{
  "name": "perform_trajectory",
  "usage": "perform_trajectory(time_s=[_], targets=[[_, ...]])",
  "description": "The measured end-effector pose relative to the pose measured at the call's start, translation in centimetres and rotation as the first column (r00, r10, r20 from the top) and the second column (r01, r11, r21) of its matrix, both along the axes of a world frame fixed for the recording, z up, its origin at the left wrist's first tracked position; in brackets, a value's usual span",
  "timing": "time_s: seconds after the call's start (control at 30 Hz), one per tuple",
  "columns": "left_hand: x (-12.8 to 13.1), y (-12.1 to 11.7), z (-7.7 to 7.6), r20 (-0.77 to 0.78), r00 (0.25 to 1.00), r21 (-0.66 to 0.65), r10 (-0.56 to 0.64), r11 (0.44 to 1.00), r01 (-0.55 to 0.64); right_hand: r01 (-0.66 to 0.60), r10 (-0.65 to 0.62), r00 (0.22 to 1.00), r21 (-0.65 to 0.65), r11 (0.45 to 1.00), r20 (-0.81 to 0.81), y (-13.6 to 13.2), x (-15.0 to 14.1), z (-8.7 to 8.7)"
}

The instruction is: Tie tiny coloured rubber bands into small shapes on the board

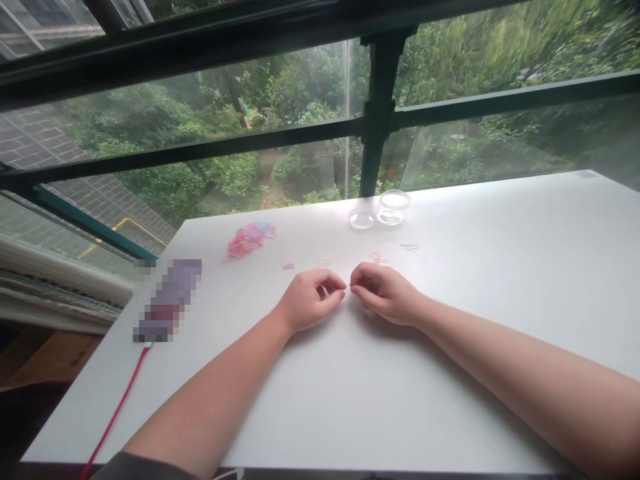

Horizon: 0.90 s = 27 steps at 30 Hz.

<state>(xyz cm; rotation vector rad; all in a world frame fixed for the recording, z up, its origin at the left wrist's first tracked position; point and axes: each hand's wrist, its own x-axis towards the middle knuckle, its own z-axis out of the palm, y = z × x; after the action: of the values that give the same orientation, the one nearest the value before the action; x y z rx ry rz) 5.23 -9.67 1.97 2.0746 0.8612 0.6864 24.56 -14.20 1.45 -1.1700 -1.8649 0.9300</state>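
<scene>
My left hand point(313, 298) and my right hand point(387, 293) face each other over the middle of the white table, fingertips a small gap apart. Thumb and forefinger are pinched together on each. Whatever they hold is too small to make out. Just beyond my right hand lie a few thin pink loops point(376, 257) that look like small elastic bands. A green loop point(409, 247) rests farther right. Past my left hand are a small purple bunch point(289, 266) and a faint pale loop point(324, 261). A heap of pink, orange and blue bands point(250, 240) sits at the back left.
Near the table's point(500, 267) back edge stands a clear round jar point(393, 209), with a clear shallow lid or dish point(361, 219) beside it. A blurred-out device point(170, 300) with a red cable point(117, 410) lies at the left edge. Window frames point(377, 113) rise behind.
</scene>
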Motion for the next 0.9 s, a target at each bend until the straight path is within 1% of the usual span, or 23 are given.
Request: perform_trajectory(time_s=[0.27, 0.53, 0.67, 0.8, 0.9], targets=[[-0.18, -0.04, 0.32, 0.010, 1.000, -0.060, 0.014, 0.998, -0.014, -0.009, 0.009, 1.000, -0.007, 1.000, 0.012, 0.05, 0.04, 0.00], [-0.36, 0.20, 0.28, -0.023, 0.999, -0.024, -0.028, 0.999, 0.028, 0.001, -0.001, 0.999, -0.001, 1.000, 0.049, 0.13, 0.08, 0.15], [-0.51, 0.24, 0.35, -0.062, 0.996, 0.001, -0.059, 0.998, 0.059, -0.015, 0.015, 0.999, 0.006, 1.000, 0.046, 0.21, -0.01, 0.32], [-0.70, 0.34, 0.50, -0.076, 0.991, 0.009, -0.111, 0.994, 0.112, -0.026, 0.026, 0.999, -0.025, 0.999, -0.018, 0.33, -0.03, 0.47], [-0.97, 0.64, 0.51, -0.040, 0.992, -0.017, -0.117, 0.993, 0.117, -0.001, -0.016, 0.987, -0.107, 0.994, -0.162, 0.55, 0.03, 0.30]])
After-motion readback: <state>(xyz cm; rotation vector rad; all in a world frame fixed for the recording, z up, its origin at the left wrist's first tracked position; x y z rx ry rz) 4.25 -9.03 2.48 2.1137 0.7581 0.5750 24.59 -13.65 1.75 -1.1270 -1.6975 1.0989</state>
